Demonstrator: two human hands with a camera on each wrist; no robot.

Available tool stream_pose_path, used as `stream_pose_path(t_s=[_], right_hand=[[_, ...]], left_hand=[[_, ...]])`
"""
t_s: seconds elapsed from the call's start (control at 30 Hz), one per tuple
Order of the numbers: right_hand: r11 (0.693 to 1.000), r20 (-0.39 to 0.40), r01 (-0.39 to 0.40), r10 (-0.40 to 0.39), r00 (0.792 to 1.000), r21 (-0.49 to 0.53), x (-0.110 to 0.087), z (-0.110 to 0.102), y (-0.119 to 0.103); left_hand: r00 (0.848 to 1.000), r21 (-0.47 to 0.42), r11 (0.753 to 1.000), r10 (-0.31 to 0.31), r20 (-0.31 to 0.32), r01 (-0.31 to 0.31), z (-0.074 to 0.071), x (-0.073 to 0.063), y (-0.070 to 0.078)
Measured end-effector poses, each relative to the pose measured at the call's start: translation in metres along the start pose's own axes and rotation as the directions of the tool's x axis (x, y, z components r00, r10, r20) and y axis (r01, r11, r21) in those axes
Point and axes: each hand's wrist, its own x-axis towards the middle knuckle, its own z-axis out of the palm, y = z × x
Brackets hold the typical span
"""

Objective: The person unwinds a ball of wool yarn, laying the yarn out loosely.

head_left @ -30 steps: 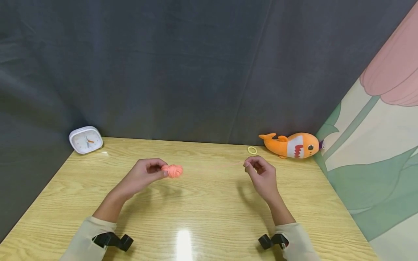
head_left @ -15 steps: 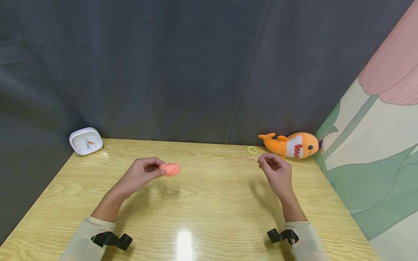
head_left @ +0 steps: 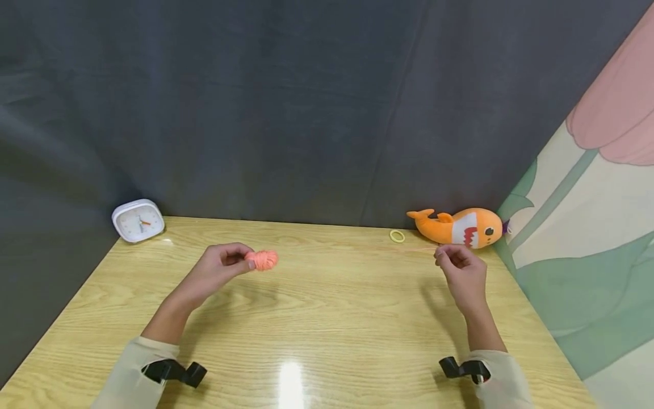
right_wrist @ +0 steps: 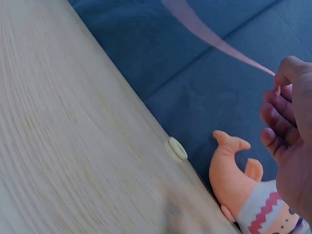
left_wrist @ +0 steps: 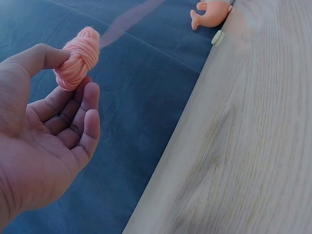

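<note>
My left hand (head_left: 219, 266) pinches a small ball of coral-pink yarn (head_left: 264, 260) between thumb and fingers, above the table at left of centre. In the left wrist view the wound strands of the yarn ball (left_wrist: 78, 58) show plainly at the fingertips. From it a yarn strand (right_wrist: 214, 40) runs to the right, blurred in both wrist views. Far to the right my right hand (head_left: 464, 275) pinches the strand's other end between thumb and forefinger. A short pink tip pokes out below that pinch in the right wrist view.
An orange shark plush (head_left: 462, 227) lies at the table's back right, just behind my right hand. Beside its tail is a pale yellow ring (head_left: 397, 236). A white clock (head_left: 138, 220) stands at the back left corner. A dark curtain (head_left: 286, 113) hangs behind the wooden table (head_left: 327, 318).
My right hand has moved steadily to the right with the yarn end, widening the gap between the hands. The left hand and yarn ball have shifted slightly left.
</note>
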Motion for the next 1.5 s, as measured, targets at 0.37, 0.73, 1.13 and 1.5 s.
stream_pose_path(t_s=[0.37,0.73,1.13,1.5], right_hand=[[0.994,0.015,-0.068,0.069,0.998,-0.081,0.008,-0.036,0.016],[0.981,-0.115,-0.193,0.193,0.974,0.012,0.015,-0.065,0.027],[0.954,-0.148,-0.274,0.291,0.945,0.122,0.016,-0.081,0.036],[0.963,0.303,-0.233,0.263,0.916,-0.133,0.010,-0.108,0.063]], left_hand=[[0.999,-0.031,0.999,0.041,0.001,-0.041,-0.004,-0.004,-0.003],[0.996,-0.010,0.996,0.088,-0.036,-0.088,-0.010,-0.005,-0.001],[0.989,-0.027,0.994,0.102,-0.102,-0.106,-0.022,-0.004,-0.005],[0.994,0.001,0.996,0.091,-0.058,-0.091,-0.014,-0.002,-0.009]])
